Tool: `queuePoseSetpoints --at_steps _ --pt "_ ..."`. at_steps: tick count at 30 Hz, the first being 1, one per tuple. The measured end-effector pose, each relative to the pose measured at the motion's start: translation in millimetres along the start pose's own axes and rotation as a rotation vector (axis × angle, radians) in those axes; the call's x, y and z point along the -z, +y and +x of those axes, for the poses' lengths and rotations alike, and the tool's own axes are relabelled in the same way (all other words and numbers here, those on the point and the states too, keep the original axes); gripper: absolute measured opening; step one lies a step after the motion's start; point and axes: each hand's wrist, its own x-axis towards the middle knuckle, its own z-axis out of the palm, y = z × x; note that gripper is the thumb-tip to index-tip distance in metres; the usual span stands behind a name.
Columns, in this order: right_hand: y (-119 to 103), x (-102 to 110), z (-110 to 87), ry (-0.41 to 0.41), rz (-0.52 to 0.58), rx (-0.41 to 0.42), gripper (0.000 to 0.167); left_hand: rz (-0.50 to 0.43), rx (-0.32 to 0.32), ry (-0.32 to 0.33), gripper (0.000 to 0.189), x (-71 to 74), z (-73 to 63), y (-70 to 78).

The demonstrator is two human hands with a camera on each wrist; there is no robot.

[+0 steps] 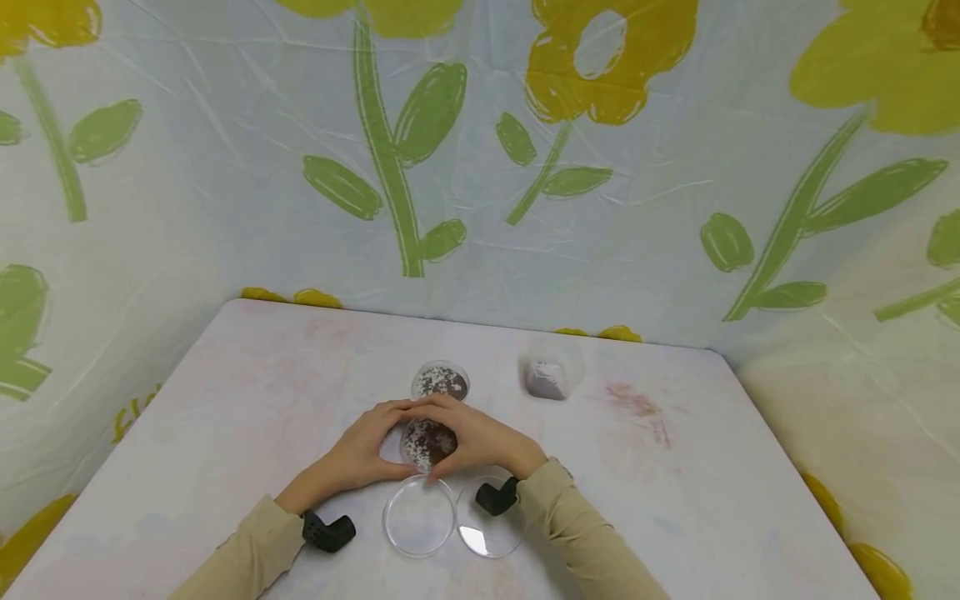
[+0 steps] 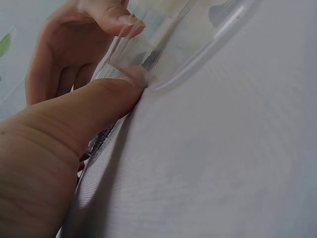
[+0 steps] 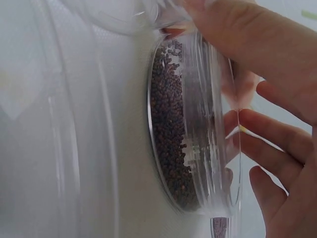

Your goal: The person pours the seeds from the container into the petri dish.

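Between the hands, on the table, stands a round clear petri dish (image 1: 429,443) of small dark brown grains mixed with white bits. My left hand (image 1: 358,454) curves around its left side, with the thumb (image 2: 111,96) pressed to the near rim. From the other side my right hand (image 1: 480,440) grips it, thumb at the near rim and fingers around the far edge. A clear lid (image 3: 232,181) shows over the dark grains (image 3: 171,124) in the right wrist view. The fingertips of both hands meet behind the dish in the head view.
Just behind the hands sits a second petri dish (image 1: 438,381) with similar contents. Nearer the front edge, two clear round dish pieces (image 1: 420,517) (image 1: 487,540) lie side by side, the right one partly under the right wrist. A greyish lump (image 1: 546,379) rests at the back right.
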Motion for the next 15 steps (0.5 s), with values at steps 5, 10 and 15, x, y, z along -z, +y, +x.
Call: queuePoseSetpoints --at_steps 5,10,15 --pt "0.2 0.2 -1.3 0.004 0.027 0.006 0.088 -0.019 0.010 -0.012 0.074 0.0 0.2 -2.3" --pt "-2.4 4.0 -3.6 0.005 0.010 -0.022 0.086 -0.023 0.022 -0.028 0.078 1.6 -1.7 -6.3" --pt "-6.6 19.4 -13.9 0.033 0.001 -0.060 0.082 -0.050 0.042 -0.055 0.079 9.0 -8.4 -5.4"
